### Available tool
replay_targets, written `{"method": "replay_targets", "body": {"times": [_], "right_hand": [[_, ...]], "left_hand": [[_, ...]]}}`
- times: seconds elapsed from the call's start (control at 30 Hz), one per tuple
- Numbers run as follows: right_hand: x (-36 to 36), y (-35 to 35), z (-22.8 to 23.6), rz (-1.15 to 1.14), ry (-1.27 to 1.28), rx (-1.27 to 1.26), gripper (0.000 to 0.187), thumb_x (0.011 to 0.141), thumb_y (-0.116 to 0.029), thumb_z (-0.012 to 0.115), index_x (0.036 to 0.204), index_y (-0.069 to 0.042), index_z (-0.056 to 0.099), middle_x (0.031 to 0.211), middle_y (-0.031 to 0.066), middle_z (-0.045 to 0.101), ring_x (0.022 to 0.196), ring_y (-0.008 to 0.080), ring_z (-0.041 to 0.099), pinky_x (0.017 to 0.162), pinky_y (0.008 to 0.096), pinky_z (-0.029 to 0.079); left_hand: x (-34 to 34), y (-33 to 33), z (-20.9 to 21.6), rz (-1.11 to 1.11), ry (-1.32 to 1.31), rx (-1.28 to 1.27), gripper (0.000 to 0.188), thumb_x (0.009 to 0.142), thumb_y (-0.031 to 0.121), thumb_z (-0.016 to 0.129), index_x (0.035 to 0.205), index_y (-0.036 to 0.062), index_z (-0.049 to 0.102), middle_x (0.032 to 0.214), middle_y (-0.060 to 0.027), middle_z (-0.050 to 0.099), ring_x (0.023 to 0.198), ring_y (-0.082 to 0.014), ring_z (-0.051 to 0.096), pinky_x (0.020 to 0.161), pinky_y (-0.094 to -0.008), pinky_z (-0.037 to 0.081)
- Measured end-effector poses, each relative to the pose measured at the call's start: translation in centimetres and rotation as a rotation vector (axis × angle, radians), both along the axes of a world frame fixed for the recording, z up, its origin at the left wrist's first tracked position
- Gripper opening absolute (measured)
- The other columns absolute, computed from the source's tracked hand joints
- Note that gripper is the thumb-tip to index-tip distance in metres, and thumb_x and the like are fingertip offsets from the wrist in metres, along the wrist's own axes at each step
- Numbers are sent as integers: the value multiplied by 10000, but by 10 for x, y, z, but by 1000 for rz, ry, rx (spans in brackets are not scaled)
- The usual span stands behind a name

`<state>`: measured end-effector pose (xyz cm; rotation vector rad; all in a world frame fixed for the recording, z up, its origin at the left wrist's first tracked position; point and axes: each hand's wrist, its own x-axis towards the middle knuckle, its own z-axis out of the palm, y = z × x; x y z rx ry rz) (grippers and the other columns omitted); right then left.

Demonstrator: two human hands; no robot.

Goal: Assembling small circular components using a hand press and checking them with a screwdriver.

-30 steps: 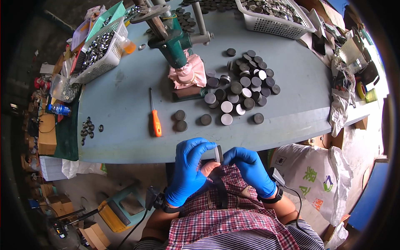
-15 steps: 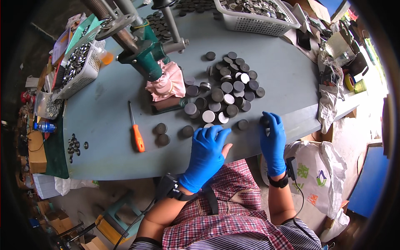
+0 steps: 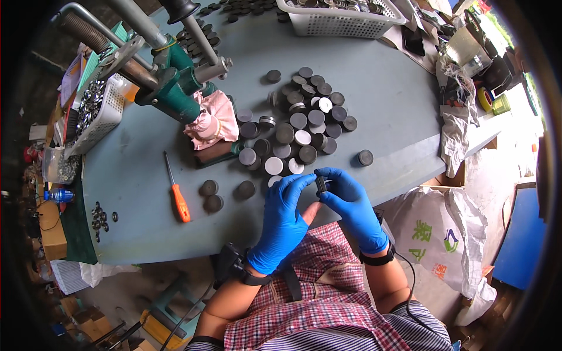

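Over the table's near edge, my right hand [image 3: 351, 207], in a blue glove, pinches a black round disc [image 3: 320, 184] held on edge between thumb and fingers. Close to the disc's left side is my left hand [image 3: 284, 219], gloved too, its fingers bent and its bare thumb sticking out apart from them. No object shows in the left hand. Beyond both hands spreads a loose pile of black and grey discs [image 3: 285, 133], a few with white faces [image 3: 273, 165]. One black disc [image 3: 366, 157] lies alone to the right.
A green hand press [image 3: 175, 96] with a pink cloth [image 3: 212, 120] stands left of the pile. Nearer lie an orange-handled screwdriver [image 3: 180, 202] and several small metal parts [image 3: 99, 219]. White baskets [image 3: 339, 24] of parts stand far back and left. A white sack [image 3: 436, 234] is below the right edge.
My right hand has left a black disc at the right, moved left, and now grips a disc beside my left hand. The whole view has shifted slightly.
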<state>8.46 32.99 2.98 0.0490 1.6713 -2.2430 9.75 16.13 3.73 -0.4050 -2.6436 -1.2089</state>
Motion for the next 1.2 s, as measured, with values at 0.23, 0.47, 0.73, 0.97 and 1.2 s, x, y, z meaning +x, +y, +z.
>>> {"method": "replay_targets", "body": {"times": [0.23,0.47,0.73,0.97,1.2], "right_hand": [[24,1,23,26,44,-40,343,986,-189,586,1264,12,578,1067,54,642,927,114,585,866,275,484],[35,23,-2,125,-89,-66,603,1059,-465,337,899,34,636,815,78,642,753,162,569,739,282,438],[19,2,14,-73,164,130,259,957,-216,603,1089,3,644,1037,90,626,852,149,603,803,293,491],[-24,34,-14,-237,644,1122,300,818,-80,690,1115,-74,646,1049,143,595,950,338,595,826,385,490],[-27,41,-6,-476,748,1235,331,838,-10,671,1162,-59,625,1168,126,588,973,275,601,830,356,491]], "left_hand": [[12,-11,13,-79,16,-18,528,725,118,810,1200,99,581,1129,-104,590,1022,-314,568,880,-418,423],[16,-11,19,-52,33,43,479,757,110,783,1196,75,596,1111,-89,593,922,-273,540,850,-384,435],[8,-8,7,-102,-11,22,501,768,137,775,1221,80,568,1119,-108,595,1028,-335,552,906,-423,413],[-61,-17,-3,230,109,-196,535,763,187,789,1227,61,552,1033,-110,553,927,-308,544,807,-437,435],[-96,-28,-6,136,137,-309,435,780,181,786,1151,47,602,985,-117,597,926,-298,574,808,-415,462]]}}
